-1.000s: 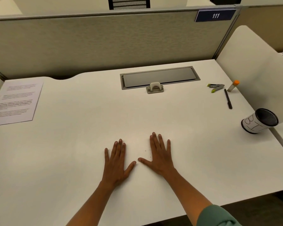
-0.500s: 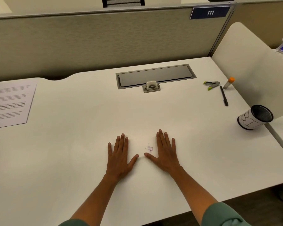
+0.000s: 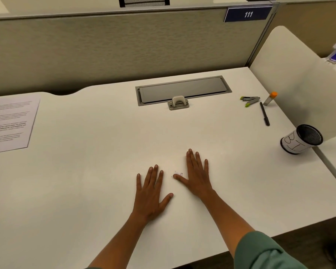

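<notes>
White table (image 3: 85,171) bears our left hand (image 3: 149,193) and right hand (image 3: 197,177) flat, fingers spread; just beside the right thumb, lower centre, a tiny scrap (image 3: 177,174) we judge feather-light and flimsy, best pinched by its edge.

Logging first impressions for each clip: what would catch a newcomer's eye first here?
The left hand and the right hand lie flat, fingers spread, on the white desk near the middle of its front edge. At the desk's right edge sits a black mesh cup wrapped in hand-lettered paper, with a black pen, a stapler and an orange-capped tube farther back. A printed sheet lies at the far left.
</notes>
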Available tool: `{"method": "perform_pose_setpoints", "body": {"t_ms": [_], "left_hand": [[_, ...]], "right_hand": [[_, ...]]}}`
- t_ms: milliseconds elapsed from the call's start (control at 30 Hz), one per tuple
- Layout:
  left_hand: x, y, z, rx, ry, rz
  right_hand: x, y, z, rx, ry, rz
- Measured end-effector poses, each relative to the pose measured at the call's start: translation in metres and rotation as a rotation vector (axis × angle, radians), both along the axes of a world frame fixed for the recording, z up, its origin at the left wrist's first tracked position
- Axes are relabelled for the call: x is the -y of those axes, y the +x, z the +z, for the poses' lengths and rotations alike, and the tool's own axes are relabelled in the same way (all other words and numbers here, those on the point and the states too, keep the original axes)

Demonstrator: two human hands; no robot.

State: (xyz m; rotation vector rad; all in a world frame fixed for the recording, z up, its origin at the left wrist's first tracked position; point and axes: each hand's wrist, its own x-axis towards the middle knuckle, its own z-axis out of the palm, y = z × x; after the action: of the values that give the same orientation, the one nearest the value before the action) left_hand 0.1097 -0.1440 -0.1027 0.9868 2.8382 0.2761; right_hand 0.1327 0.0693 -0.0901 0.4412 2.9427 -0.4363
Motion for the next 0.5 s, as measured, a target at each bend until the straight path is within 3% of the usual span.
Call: {"method": "perform_pose_setpoints", "body": {"t_ms": [500], "left_hand": [[-0.045, 0.002, 0.004, 0.012, -0.005, -0.130]], "right_hand": [[-0.016, 0.047, -0.009, -0.011, 0.029, 0.046]]}}
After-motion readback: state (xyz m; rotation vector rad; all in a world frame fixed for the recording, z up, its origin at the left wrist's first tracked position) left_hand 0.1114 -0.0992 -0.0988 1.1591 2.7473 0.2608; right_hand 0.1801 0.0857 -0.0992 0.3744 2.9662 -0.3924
